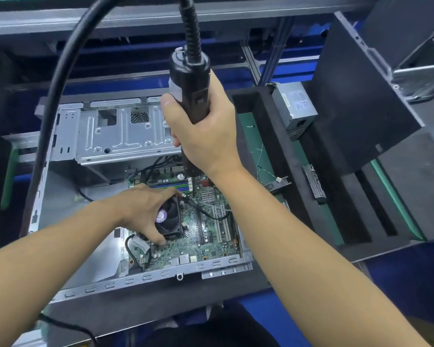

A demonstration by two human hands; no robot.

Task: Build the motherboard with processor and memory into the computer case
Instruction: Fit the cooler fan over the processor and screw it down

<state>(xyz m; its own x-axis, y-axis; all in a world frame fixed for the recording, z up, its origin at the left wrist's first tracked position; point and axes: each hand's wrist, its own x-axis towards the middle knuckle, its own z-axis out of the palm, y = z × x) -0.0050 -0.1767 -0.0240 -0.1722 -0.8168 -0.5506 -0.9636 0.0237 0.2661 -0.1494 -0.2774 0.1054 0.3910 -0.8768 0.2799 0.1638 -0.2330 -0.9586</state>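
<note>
The surface (pixel 161 304) on my feed is a dark mat laid over a blue-edged bench, and the computer case (pixel 140 278) lies open on it, its bare metal rim running along the near side. Just inside that rim I see the motherboard (pixel 206 246), a green board lying flat in the right-hand part of the case floor, with slots and small parts facing up. The left hand (pixel 145 211) reaches in from the lower left and holds the cooler fan (pixel 172 221), a black square block with a purple label that sits on the board; the thumb is curled down at the fan's near corner and the fingers bend over its far edge. A little beyond the fan I can make out the memory sticks (pixel 167 186), lying in blue and green slots, and a small ribbed heatsink (pixel 208 195) to their right. The thin bit of the electric screwdriver (pixel 191 81) comes down close to the fan's far corner, though I cannot tell whether it touches a screw. The right hand (pixel 206 131) is wrapped tight round the black barrel of that tool, holding it upright above the board, and a thick black cable (pixel 58 96) loops from its top down the left side. Behind the board is the grey drive cage (pixel 115 136). Further right, outside the case, a black foam tray (pixel 268 136) carries a grey power supply (pixel 296 103), and a black panel (pixel 356 101) leans beyond it.
</note>
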